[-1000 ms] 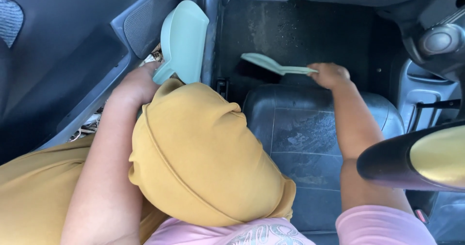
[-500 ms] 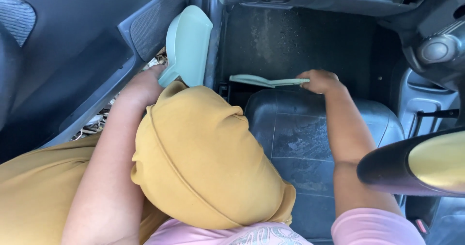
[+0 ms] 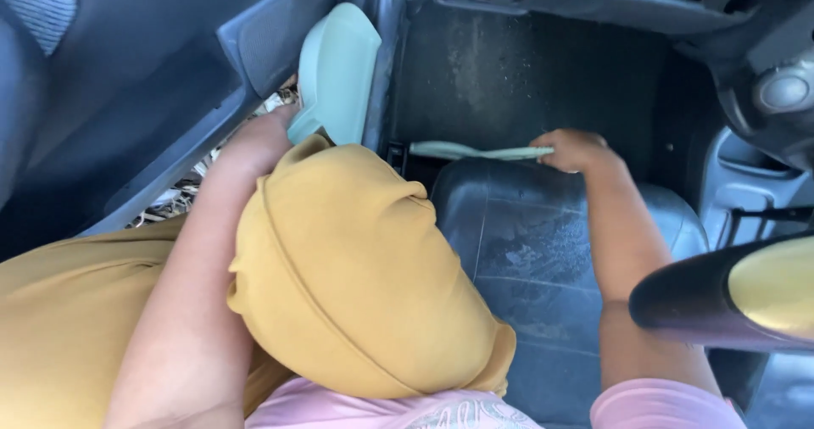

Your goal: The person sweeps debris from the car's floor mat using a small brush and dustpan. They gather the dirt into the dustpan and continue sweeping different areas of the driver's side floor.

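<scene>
Right hand (image 3: 577,149) gripping pale-green brush (image 3: 475,151), left hand (image 3: 259,141) holding matching dustpan (image 3: 339,69) — car floor mat (image 3: 543,251)

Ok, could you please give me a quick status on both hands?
Left hand holds pale green dustpan upright. Right hand grips brush over floor mat. Nothing blocking.
</scene>
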